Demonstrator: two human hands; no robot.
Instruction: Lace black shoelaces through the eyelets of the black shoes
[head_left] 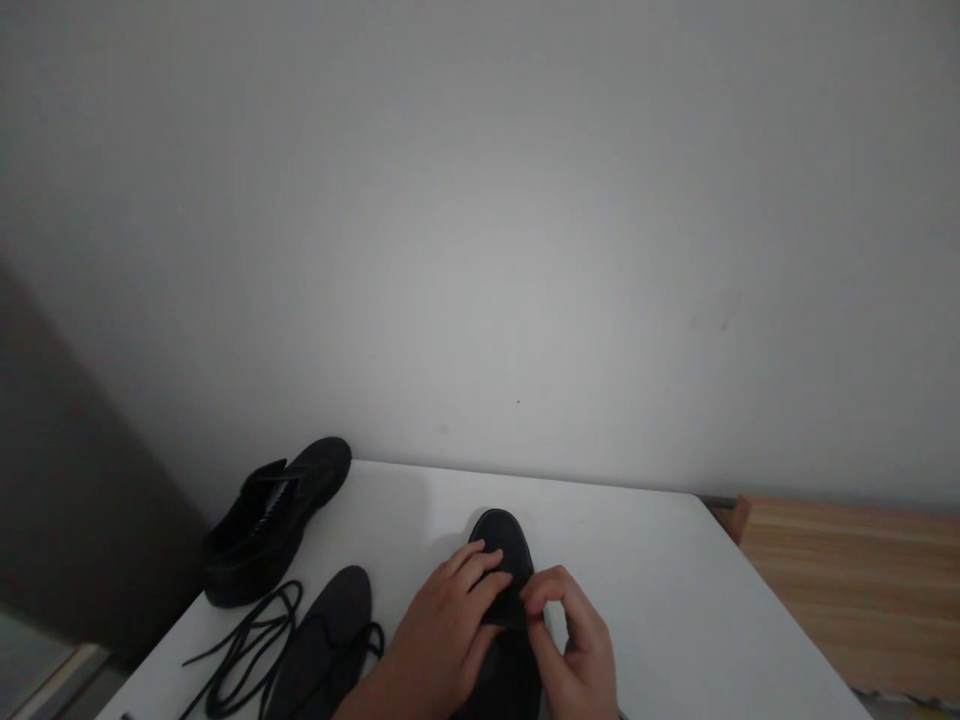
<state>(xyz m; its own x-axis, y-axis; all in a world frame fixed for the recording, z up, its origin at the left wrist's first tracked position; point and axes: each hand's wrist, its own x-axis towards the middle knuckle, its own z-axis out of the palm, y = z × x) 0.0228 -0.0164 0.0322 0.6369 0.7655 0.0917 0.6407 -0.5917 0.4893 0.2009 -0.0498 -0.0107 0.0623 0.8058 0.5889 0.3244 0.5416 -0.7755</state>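
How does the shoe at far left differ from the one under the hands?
The left shoe stands untouched; the left hand and right hand are on the middle shoe. The left shoe's toe angles rightward; the middle shoe's points nearly straight ahead. Both are black.

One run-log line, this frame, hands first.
left hand: on black shoe | right hand: at its right edge | nearby: second shoe | surface: white table

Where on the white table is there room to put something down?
The biggest bare patch of table is between the right hand and the table's right edge. A smaller one runs between the middle shoe's toe and the wall. The left side is crowded with the far shoe, what looks like an insole and laces.
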